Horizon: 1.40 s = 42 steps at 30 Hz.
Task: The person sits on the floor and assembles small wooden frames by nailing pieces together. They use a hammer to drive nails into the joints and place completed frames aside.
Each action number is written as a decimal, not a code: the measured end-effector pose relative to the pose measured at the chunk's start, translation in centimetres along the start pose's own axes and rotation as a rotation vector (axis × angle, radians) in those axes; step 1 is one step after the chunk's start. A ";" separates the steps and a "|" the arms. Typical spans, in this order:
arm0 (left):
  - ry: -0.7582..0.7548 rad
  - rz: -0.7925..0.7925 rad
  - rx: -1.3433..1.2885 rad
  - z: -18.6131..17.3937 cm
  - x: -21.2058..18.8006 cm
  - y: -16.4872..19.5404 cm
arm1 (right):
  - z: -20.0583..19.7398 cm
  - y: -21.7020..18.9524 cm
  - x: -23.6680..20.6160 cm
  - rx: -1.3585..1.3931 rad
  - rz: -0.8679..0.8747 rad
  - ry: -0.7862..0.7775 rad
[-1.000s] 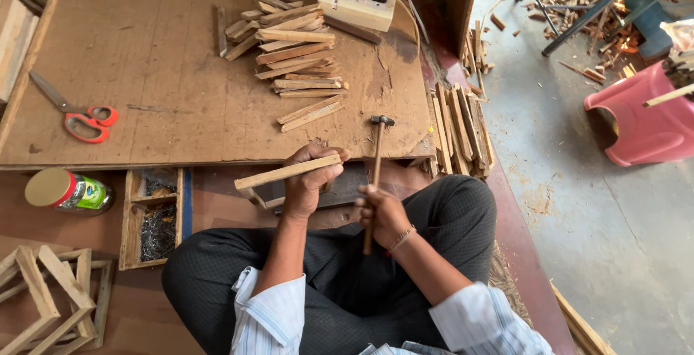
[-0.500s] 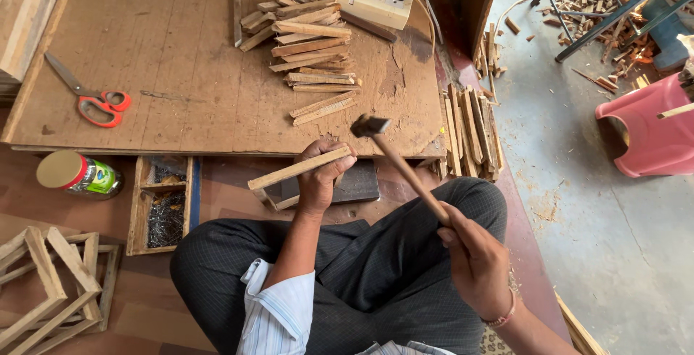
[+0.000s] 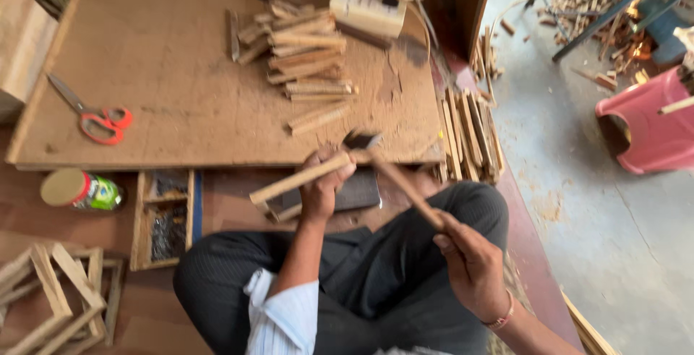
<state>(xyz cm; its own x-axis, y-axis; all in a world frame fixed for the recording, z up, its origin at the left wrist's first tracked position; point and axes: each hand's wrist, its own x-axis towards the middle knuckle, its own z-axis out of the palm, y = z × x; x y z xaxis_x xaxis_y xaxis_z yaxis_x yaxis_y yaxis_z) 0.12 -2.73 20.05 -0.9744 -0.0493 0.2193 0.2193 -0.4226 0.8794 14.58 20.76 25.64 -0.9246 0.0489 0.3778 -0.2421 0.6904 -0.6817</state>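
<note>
While the person sits cross-legged on the floor, both hands are busy near the front edge of a low board.

Left hand: the left hand (image 3: 323, 185) is closed around a long wooden stick (image 3: 300, 178), thumb and fingers pinching it near its right end.
Wooden stick: it lies slanted, its low end to the left and its high end to the right, just over a dark block (image 3: 347, 192) by the knees.
Right hand: the right hand (image 3: 470, 262) is wrapped tight around the handle of a hammer (image 3: 394, 178).
Hammer: its handle slants up and to the left from the right hand; its blurry dark head is right at the high end of the stick, near the left thumb. I cannot tell if head and stick touch.
Board: a big flat wooden board (image 3: 173, 102) lies far from the hands.
Stick pile: a heap of short sticks (image 3: 303, 62) sits on the far right part of the board.
Scissors: scissors with orange handles (image 3: 90, 113) lie on the left part of the board.
Nail tray: a small wooden tray (image 3: 165, 217) of dark nails sits left of the knees.
Tin: a round tin (image 3: 79, 189) lies left of the tray.
Frames: wooden frames (image 3: 58, 297) lie at the near left.
Tub: a pink tub (image 3: 647, 127) stands far right.
</note>
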 end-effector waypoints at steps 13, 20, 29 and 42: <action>0.027 0.020 0.041 0.1 0.2 -0.4 | 0.4 0.5 0.8 -0.037 0.047 -0.110; 0.036 -0.081 0.031 0.4 0.7 -0.9 | 0.2 1.0 0.8 -0.091 0.020 -0.074; 0.084 -0.037 -0.158 -0.3 0.8 -6.0 | 1.4 2.9 0.0 0.432 0.551 -0.117; 0.068 0.081 0.678 3.6 -1.1 -3.1 | 11.9 9.9 2.8 0.935 0.924 -0.126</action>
<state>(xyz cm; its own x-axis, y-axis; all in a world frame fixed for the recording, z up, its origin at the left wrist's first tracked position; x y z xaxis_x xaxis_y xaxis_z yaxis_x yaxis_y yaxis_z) 0.71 1.87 18.53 -0.9498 -0.1233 0.2876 0.2519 0.2441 0.9365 6.06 19.15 12.47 -0.8663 0.1281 -0.4829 0.4251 -0.3188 -0.8471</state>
